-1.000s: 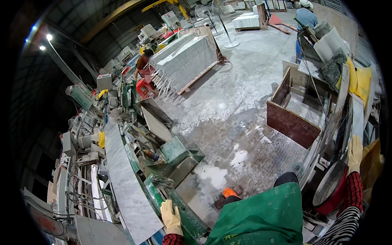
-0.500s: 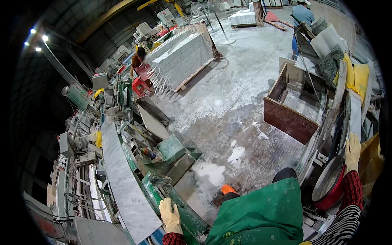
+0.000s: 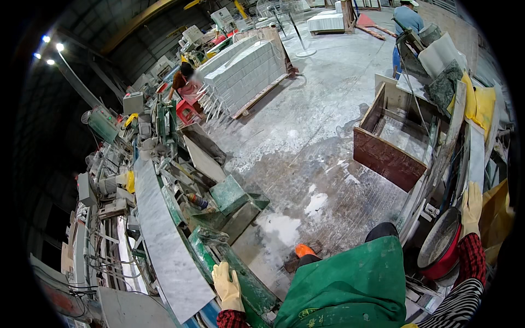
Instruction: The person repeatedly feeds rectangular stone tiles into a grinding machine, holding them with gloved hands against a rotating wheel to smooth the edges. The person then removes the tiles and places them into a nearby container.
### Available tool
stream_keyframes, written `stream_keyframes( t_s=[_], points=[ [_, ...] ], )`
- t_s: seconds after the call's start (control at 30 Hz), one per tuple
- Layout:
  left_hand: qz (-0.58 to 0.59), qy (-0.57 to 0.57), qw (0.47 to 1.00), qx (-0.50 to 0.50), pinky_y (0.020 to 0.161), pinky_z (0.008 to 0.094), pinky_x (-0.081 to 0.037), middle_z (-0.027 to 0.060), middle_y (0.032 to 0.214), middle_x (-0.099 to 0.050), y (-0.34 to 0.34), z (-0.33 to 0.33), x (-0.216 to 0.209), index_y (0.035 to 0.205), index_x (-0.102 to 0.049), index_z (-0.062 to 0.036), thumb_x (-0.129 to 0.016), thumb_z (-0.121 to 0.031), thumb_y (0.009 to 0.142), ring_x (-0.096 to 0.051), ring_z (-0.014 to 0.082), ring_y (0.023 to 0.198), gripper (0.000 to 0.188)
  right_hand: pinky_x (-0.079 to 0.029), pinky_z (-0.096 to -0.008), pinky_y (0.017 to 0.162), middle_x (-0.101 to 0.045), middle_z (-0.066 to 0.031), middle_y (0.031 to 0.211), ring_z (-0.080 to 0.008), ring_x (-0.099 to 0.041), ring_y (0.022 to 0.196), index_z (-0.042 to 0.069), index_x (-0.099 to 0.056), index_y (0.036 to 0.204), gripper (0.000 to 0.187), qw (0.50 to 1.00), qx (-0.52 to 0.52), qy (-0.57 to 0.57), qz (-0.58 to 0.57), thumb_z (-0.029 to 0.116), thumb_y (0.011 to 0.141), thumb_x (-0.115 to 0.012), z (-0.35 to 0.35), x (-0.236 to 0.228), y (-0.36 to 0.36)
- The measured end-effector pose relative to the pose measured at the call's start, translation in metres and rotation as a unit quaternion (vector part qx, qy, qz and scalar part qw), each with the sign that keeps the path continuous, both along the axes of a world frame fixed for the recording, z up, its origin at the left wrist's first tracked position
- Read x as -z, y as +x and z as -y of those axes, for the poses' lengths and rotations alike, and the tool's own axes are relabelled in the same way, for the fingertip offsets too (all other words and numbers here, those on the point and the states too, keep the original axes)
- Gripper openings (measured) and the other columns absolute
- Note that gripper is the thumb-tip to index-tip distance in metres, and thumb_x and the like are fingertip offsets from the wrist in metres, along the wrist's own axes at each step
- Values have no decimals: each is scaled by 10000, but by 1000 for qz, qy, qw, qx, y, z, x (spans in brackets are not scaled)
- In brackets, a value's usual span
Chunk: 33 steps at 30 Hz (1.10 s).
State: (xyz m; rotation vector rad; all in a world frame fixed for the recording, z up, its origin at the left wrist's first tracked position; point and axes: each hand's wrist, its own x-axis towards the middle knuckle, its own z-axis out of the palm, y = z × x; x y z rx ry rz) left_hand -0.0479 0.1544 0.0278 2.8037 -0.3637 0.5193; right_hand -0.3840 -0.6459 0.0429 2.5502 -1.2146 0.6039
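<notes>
My left hand [image 3: 227, 288], in a cream rubber glove, rests with its fingers stretched at the near right edge of a long grey-white stone slab [image 3: 164, 240], beside a green machine frame [image 3: 249, 279]. The slab lies along the machine line on my left. Far to the right my right hand [image 3: 471, 209], gloved alike, lies flat with its fingers extended at the near end of a narrow pale strip [image 3: 477, 156]. Whether its palm presses on the strip I cannot tell. Just left of that wrist sits a round red-rimmed basin [image 3: 440, 243].
A brown open wooden box [image 3: 389, 158] stands on the wet floor ahead at right. Farther off are a stack of white slabs [image 3: 246, 74] and a bending person [image 3: 183, 82]. Another person [image 3: 407, 24] stands at the far right, near yellow sheeting [image 3: 481, 106].
The view has shifted very slightly. The person by the white slab stack has bent a little farther to the left. Both my hands keep nearly the same places.
</notes>
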Motion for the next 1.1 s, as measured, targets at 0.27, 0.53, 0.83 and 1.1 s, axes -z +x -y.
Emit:
stream_keyframes(
  t_s=[0.27, 0.53, 0.83, 1.1],
  points=[
    [3, -4, 1000, -5, 1121, 478, -364, 194, 1280, -619, 0, 1, 1, 1235, -600, -31, -695, -17, 832, -499, 422, 1303, 415, -285, -441, 1183, -469, -189, 1493, -350, -401, 1408, 32, -461, 1467, 467, 1000, 7, 0, -25, 259, 1059, -433, -2, 5, -6],
    [-7, -6, 1000, -4, 1144, 490, -339, 195, 1298, -613, 1, 0, 3, 1229, -594, -35, -707, -42, 839, -489, 423, 1318, 406, -315, -450, 1155, -513, -225, 1435, -377, -436, 1371, 20, -505, 1427, 440, 1000, -21, -17, 8, 226, 1040, -473, -17, 0, -6],
    [-7, 9, 1000, -1, 1135, 473, -353, 189, 1294, -612, -1, 2, -1, 1278, -591, -33, -652, -25, 872, -490, 413, 1318, 410, -312, -450, 1157, -508, -225, 1439, -370, -432, 1374, 11, -505, 1423, 441, 1000, -14, -5, -1, 233, 1044, -465, -30, -5, -5],
    [-37, -34, 999, -19, 1144, 457, -347, 191, 1323, -603, -1, -6, 7, 1286, -591, -36, -660, -26, 867, -483, 405, 1333, 424, -315, -452, 1153, -513, -223, 1436, -372, -438, 1370, 4, -514, 1411, 429, 999, -31, -34, 16, 209, 1035, -489, -33, 3, -11]
  ],
)
